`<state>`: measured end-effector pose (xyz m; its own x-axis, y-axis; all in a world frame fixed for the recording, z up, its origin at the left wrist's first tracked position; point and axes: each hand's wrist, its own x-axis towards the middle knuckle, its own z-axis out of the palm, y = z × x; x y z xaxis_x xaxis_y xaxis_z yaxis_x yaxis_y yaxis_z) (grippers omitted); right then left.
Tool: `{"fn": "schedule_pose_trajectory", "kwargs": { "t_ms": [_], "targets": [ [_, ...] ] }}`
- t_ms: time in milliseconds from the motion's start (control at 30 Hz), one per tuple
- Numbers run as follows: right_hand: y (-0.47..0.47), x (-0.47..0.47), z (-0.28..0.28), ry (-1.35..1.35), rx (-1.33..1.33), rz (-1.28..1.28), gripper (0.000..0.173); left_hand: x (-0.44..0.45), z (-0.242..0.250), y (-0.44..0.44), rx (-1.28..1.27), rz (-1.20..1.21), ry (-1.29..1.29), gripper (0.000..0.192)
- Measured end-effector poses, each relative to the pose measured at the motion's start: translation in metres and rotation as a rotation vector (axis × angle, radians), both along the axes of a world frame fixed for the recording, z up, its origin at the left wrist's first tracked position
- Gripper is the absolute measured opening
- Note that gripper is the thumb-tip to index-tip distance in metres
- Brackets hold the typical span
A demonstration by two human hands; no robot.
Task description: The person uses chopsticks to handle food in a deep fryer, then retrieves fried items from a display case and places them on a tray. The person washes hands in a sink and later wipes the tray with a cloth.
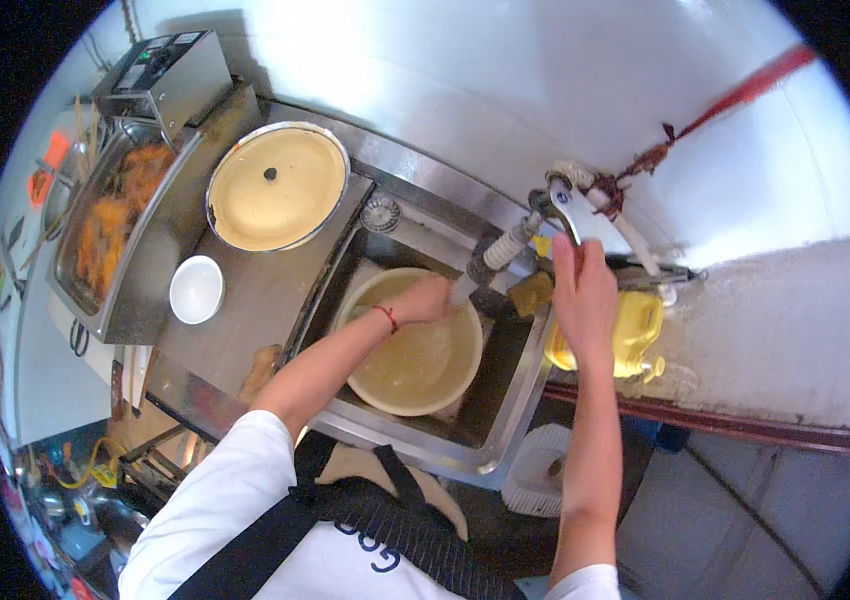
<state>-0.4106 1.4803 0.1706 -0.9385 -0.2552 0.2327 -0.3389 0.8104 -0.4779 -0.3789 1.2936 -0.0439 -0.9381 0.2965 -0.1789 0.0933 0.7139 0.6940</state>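
Note:
My right hand (586, 296) has its fingers at the end of the metal tap lever (566, 210), pinching it. My left hand (425, 300), with a red string at the wrist, is at the lower end of the tap spout (501, 251), above a cream plastic basin (414, 412). Its fingers are blurred, so whether they grip the spout or only lie under it is unclear. The basin stands in a stainless steel sink (504, 420) and its bottom looks wet. A sink strainer (380, 214) sits at the far left corner of the sink.
Left of the sink are a cream enamel lid (282, 199), a white bowl (197, 289) and a fryer (114, 225) with orange-brown food in it. To the right, a yellow plastic jug (635, 334) lies on the ledge beside a sponge (531, 292).

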Motion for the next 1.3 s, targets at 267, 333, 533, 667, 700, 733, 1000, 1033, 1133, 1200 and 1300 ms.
{"fn": "schedule_pose_trajectory", "kwargs": {
  "t_ms": [267, 333, 533, 667, 700, 733, 1000, 1033, 1133, 1200, 1300],
  "targets": [
    [-0.023, 0.001, -0.008, -0.106, -0.131, 0.093, 0.059, 0.005, 0.030, -0.019, -0.034, -0.008, 0.007, 0.038],
    [-0.006, 0.018, -0.041, -0.391, -0.667, 0.057, 0.064, 0.016, 0.045, -0.016, 0.035, 0.032, 0.092, 0.034],
    [-0.020, 0.088, -0.209, -1.783, -1.451, -0.532, 0.081, 0.078, 0.075, 0.014, 0.256, 0.187, 0.203, 0.028],
    [-0.031, 0.095, -0.275, -1.770, -1.811, -0.147, 0.075, 0.127, 0.081, 0.028, 0.473, 0.201, 0.017, 0.023],
    [-0.034, 0.090, -0.284, -1.838, -1.791, -0.239, 0.075, 0.137, 0.083, 0.026, 0.526, 0.207, -0.062, 0.022],
    [-0.036, 0.085, -0.290, -1.906, -1.783, -0.267, 0.075, 0.147, 0.086, 0.024, 0.481, 0.132, -0.020, 0.022],
    [-0.029, 0.082, -0.263, -1.945, -1.722, -0.247, 0.057, 0.094, 0.060, -0.045, 0.774, 0.239, -0.338, 0.028],
    [-0.028, 0.085, -0.255, -1.901, -1.726, -0.262, 0.056, 0.081, 0.046, -0.050, 0.744, 0.308, -0.403, 0.029],
    [-0.039, 0.089, -0.237, -1.720, -1.659, -0.195, 0.057, 0.061, -0.001, -0.046, 1.010, 0.507, -0.608, 0.035],
    [-0.047, 0.088, -0.229, -1.702, -1.709, -0.112, 0.058, 0.065, -0.023, -0.035, 1.500, 0.723, -0.941, 0.042],
    [-0.053, 0.091, -0.223, -1.827, -1.984, -0.006, 0.058, 0.070, -0.038, -0.021, 2.210, 0.216, -1.034, 0.049]
  ]
}}
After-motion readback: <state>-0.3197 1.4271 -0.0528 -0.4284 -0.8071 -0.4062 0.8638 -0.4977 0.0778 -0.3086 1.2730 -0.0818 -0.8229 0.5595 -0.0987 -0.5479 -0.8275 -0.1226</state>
